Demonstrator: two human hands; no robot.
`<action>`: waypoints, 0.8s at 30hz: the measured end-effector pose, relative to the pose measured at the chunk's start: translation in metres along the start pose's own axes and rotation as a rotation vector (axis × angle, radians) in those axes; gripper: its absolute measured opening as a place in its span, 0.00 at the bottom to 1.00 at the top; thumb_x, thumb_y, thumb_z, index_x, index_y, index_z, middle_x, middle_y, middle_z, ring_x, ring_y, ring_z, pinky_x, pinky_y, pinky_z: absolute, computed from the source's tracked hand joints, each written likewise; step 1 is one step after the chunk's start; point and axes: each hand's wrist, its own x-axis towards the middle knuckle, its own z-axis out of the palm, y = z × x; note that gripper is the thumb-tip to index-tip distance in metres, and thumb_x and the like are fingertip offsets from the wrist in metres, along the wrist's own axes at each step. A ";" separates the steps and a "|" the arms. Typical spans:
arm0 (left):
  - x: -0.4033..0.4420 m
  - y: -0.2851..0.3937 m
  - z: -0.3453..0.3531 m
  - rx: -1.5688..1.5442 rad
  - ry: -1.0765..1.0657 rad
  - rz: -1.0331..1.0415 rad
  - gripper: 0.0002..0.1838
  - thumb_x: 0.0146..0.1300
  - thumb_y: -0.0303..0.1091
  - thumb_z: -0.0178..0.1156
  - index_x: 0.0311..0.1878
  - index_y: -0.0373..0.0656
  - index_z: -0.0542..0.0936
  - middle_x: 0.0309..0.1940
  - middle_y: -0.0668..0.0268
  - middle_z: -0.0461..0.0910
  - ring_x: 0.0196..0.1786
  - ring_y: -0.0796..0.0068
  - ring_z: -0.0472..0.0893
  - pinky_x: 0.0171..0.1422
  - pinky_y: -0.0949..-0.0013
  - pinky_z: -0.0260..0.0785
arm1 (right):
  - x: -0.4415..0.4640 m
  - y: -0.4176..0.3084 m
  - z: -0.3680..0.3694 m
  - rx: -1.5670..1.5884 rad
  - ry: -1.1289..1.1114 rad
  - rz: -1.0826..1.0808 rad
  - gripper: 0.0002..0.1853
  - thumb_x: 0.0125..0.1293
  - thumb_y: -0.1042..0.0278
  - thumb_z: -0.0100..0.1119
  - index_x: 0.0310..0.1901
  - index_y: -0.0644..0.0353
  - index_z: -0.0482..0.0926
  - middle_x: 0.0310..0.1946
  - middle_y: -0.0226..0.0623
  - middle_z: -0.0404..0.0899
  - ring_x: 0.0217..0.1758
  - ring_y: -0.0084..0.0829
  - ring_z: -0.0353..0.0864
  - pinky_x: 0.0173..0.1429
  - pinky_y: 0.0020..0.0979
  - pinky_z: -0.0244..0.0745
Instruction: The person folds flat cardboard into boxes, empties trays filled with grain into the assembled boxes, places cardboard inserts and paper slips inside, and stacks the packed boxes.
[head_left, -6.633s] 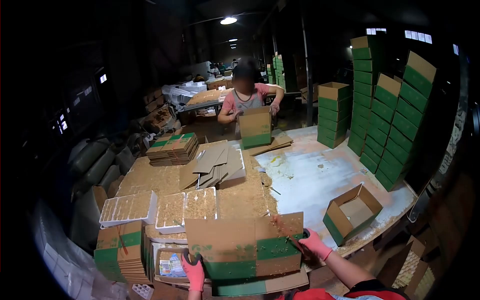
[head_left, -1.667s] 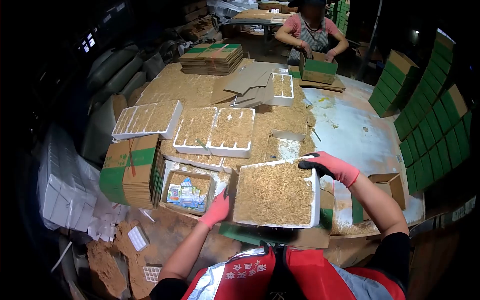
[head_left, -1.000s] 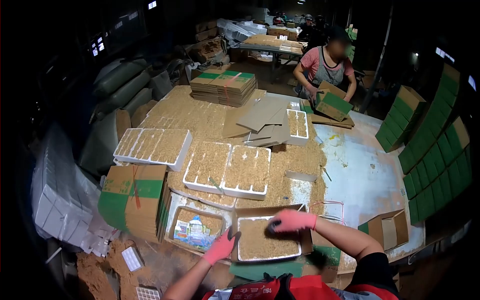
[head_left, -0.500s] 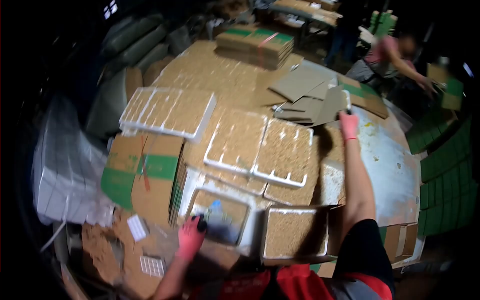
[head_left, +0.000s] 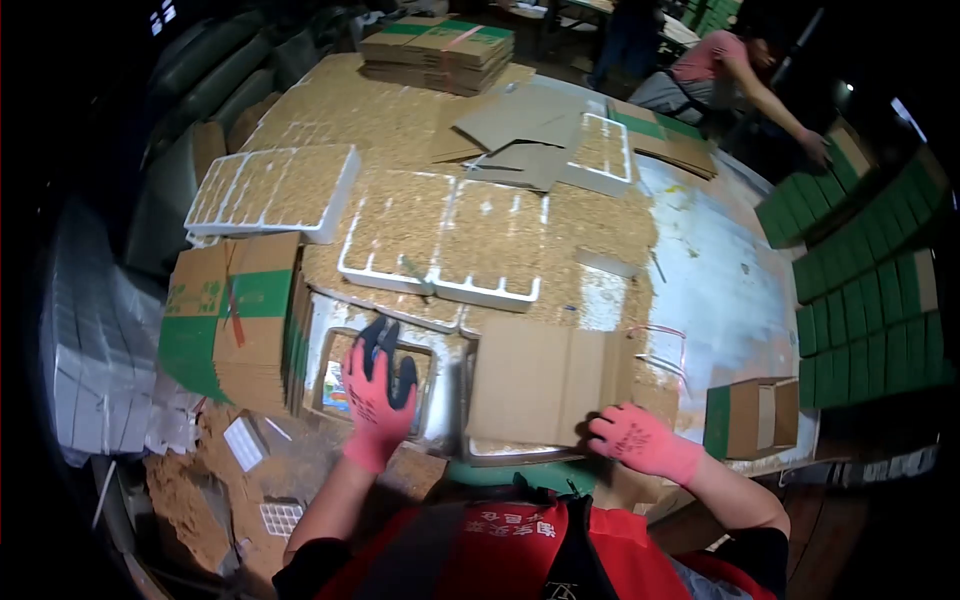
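Red vest (head_left: pixel 480 550): white Chinese characters on the chest, too blurred to read in full.
Right hand (head_left: pixel 640 443): now at the cardboard sheet's (head_left: pixel 530 385) near right edge, no longer at the loose pile (head_left: pixel 525 120); fingers bent, clamped or merely touching cannot be told.
Cardboard sheet: now covers the carton (head_left: pixel 520 461) whose filling showed half a second ago.
Left hand (head_left: pixel 380 400): fingers apart, now over the leaflets (head_left: pixel 335 388).
Leaflets: print too small to read.
Co-worker (head_left: pixel 705 60): one arm now stretched to the green cartons (head_left: pixel 815 200).
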 end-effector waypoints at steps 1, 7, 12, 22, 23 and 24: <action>-0.013 0.023 0.005 0.030 -0.037 0.195 0.25 0.46 0.36 0.68 0.49 0.41 0.77 0.58 0.44 0.68 0.59 0.38 0.68 0.64 0.39 0.60 | -0.008 -0.002 0.018 0.068 0.061 -0.058 0.05 0.62 0.66 0.48 0.38 0.52 0.73 0.40 0.33 0.70 0.47 0.31 0.71 0.49 0.31 0.68; -0.053 0.090 0.090 0.256 -0.772 0.595 0.31 0.59 0.44 0.61 0.64 0.43 0.68 0.67 0.48 0.64 0.65 0.41 0.68 0.67 0.43 0.63 | -0.011 0.019 0.098 0.085 -0.193 0.114 0.12 0.62 0.63 0.54 0.45 0.54 0.80 0.47 0.40 0.80 0.56 0.35 0.78 0.57 0.33 0.73; -0.044 0.081 0.097 0.307 -0.955 0.457 0.34 0.56 0.42 0.64 0.65 0.42 0.66 0.63 0.47 0.68 0.62 0.44 0.72 0.65 0.53 0.66 | -0.027 0.034 0.035 0.569 0.259 0.295 0.20 0.64 0.60 0.61 0.57 0.55 0.78 0.57 0.39 0.77 0.59 0.42 0.76 0.63 0.36 0.71; -0.096 -0.062 0.115 -1.103 -0.591 -0.710 0.25 0.68 0.25 0.51 0.68 0.38 0.68 0.61 0.57 0.76 0.62 0.69 0.75 0.67 0.67 0.67 | -0.028 0.068 0.232 1.568 0.461 0.612 0.26 0.71 0.60 0.55 0.67 0.61 0.67 0.51 0.38 0.81 0.50 0.28 0.78 0.58 0.31 0.74; -0.123 -0.090 0.159 -1.151 -0.676 -0.578 0.25 0.70 0.25 0.47 0.71 0.37 0.65 0.65 0.55 0.72 0.64 0.70 0.74 0.67 0.67 0.66 | -0.018 0.055 0.216 1.586 0.493 0.676 0.28 0.70 0.57 0.57 0.67 0.61 0.68 0.53 0.40 0.79 0.53 0.30 0.78 0.60 0.31 0.73; -0.101 -0.026 0.122 -0.995 -0.701 -0.758 0.26 0.68 0.28 0.54 0.68 0.35 0.67 0.62 0.54 0.75 0.62 0.68 0.74 0.66 0.65 0.67 | -0.004 0.038 0.193 1.608 0.533 0.742 0.29 0.69 0.54 0.58 0.66 0.62 0.68 0.55 0.41 0.78 0.55 0.31 0.77 0.62 0.32 0.72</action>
